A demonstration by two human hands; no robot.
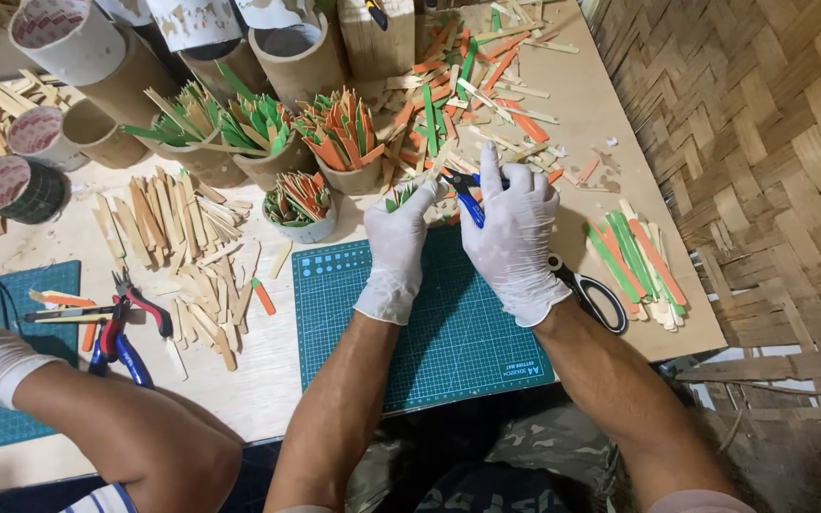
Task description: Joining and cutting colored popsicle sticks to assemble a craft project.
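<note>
Both hands wear white gloves and meet over the green cutting mat [448, 332] on the counter [268, 370]; the left hand [397, 252] is pinched shut on a small bundle of green and orange wooden sticks [399, 197], held upright at its lower end; the right hand [513, 237] is clamped on blue-handled cutters [468, 195] just beside the stick tips. The sticks look light, stiff and brittle, likely to splinter, so a firm pinch low on the bundle suits them; black-handled scissors [596, 299] lie near the right wrist.
</note>
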